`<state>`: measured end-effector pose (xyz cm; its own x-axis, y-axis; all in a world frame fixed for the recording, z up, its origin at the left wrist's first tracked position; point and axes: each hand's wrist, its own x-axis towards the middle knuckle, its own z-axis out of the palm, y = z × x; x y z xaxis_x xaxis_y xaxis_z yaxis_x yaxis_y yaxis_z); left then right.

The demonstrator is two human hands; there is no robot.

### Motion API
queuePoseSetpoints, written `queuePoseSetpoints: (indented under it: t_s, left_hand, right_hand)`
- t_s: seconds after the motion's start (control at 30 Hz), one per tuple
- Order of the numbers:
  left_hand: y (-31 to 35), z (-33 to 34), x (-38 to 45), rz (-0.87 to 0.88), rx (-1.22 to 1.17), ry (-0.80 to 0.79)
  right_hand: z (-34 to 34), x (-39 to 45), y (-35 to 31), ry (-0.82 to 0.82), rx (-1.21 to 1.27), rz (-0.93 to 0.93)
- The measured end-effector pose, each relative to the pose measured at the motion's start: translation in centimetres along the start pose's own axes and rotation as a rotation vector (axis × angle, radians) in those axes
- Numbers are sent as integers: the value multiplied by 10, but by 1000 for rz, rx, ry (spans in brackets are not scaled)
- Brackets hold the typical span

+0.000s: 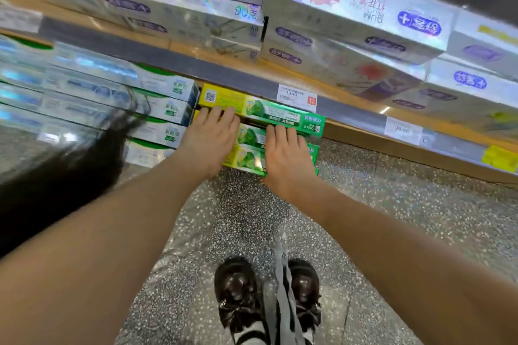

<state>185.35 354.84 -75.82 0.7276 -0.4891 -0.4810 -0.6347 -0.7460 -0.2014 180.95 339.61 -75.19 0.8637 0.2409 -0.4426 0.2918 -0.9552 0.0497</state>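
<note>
**A:** What are the hands doing?

**B:** The left hand (213, 138) lies flat with its fingers straight and close together. Their tips press on the yellow end of the top green-and-yellow box (280, 115), and it is curled round nothing. The right hand (284, 152), at 3 o'clock from the left, is the same: straight fingers against the stack, tips at that box's lower edge. Both thumbs are hidden.

**B:** That box lies on top of a stack of like boxes (248, 158), just under the grey shelf rail (238, 78).

**A:** And around the stack?

**B:** At 9 o'clock, right beside it, are blue-and-white boxes (157, 109). At 1 o'clock a white price tag (296, 95) sits on the rail. Further out at 12 o'clock, silver boxes (350, 25) fill the upper shelf. At 6 o'clock there is the speckled floor (392, 190), and then two dark glossy shoes (236, 286).
</note>
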Motion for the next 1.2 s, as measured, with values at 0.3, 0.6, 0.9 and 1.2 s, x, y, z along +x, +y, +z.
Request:
queuePoseSetpoints:
  t_s: [0.3, 0.6, 0.9, 1.2]
  left_hand:
    - [-19, -79, -38, -6, -180, 173]
    - [-103, -297, -182, -61, -184, 132]
    - [-201, -543, -470, -357, -175, 381]
    - [-216, -655, -690, -727, 134, 631]
  right_hand:
    - [-91, -35, 30, 40, 39, -40]
    - [-315, -124, 32, 222, 90, -116]
    - [-637, -266, -38, 522, 0, -432]
    - [-836, -393, -126, 810, -99, -879]
